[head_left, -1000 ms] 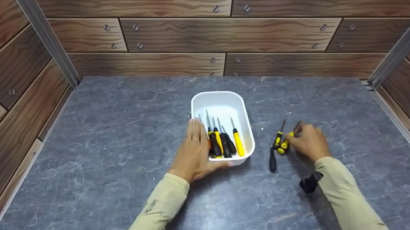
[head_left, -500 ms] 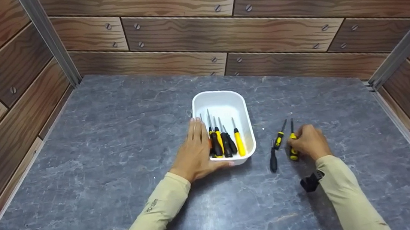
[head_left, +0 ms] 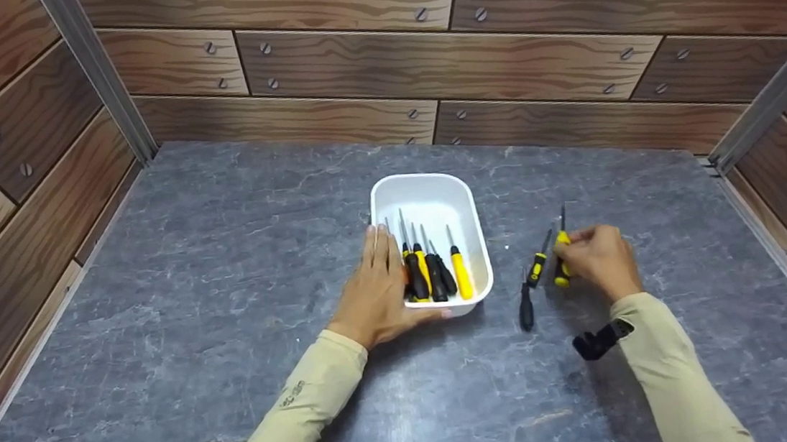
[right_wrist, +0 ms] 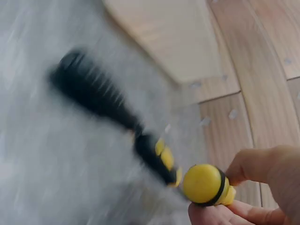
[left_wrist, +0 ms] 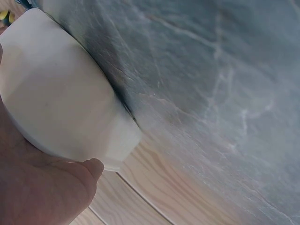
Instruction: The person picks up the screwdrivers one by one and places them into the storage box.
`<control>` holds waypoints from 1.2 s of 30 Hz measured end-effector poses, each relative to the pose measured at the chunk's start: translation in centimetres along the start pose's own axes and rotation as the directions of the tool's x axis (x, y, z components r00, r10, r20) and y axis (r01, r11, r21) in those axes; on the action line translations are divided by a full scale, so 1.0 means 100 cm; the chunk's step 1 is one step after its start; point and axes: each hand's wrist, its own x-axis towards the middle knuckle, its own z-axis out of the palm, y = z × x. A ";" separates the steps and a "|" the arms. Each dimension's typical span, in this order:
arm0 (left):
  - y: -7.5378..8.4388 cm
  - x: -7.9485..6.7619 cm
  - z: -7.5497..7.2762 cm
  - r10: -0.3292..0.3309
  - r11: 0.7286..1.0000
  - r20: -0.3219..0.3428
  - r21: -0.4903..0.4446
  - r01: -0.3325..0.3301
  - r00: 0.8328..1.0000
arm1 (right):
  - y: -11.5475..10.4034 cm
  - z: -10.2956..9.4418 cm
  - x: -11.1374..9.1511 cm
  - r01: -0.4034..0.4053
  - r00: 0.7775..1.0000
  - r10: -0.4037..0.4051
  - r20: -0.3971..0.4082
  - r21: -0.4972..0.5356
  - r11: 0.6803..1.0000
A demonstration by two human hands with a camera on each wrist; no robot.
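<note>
In the head view my left hand (head_left: pixel 371 292) lies along the left side of a white plastic tray (head_left: pixel 427 192), fingers straight and thumb stretched along the near wall. Inside the tray are several screwdrivers (head_left: pixel 435 278) with black or yellow handles, tips pointing away. My right hand (head_left: pixel 601 259) pinches a yellow-and-black screwdriver (head_left: pixel 562 279), tip pointing away. The right wrist view shows its round yellow handle end (right_wrist: pixel 201 184) between thumb and fingers. To the left of it on the table lie a smaller black-and-yellow screwdriver (head_left: pixel 536 270) and a black-handled screwdriver (head_left: pixel 526 313).
The grey marbled table (head_left: pixel 237 250) stretches around the tray. Wood-patterned panels (head_left: pixel 349 59) rise at the back and both sides, with metal posts (head_left: pixel 101 76) in the corners. A black wrist camera (head_left: pixel 596 342) hangs beside the right sleeve.
My right hand has swung the yellow-and-black screwdriver away from its neighbour, then raised it slightly away from me. The left hand and tray have stayed put.
</note>
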 end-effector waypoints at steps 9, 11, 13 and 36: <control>-0.002 0.000 0.002 0.026 1.000 -0.040 0.015 -0.025 0.999 | -0.049 0.015 -0.004 0.083 0.993 -0.116 0.023 0.560 0.825; -0.002 0.000 0.002 0.027 1.000 -0.046 0.015 -0.026 0.999 | -0.060 0.023 -0.005 0.083 0.989 -0.141 0.051 0.600 0.796; -0.003 0.000 0.002 0.023 1.000 -0.044 0.015 -0.022 0.999 | -0.071 0.031 -0.007 0.081 0.982 -0.169 0.085 0.617 0.783; 0.002 0.000 -0.001 0.001 1.000 0.007 0.017 -0.001 1.000 | -0.126 0.098 -0.026 0.311 0.925 -0.312 0.218 0.039 0.950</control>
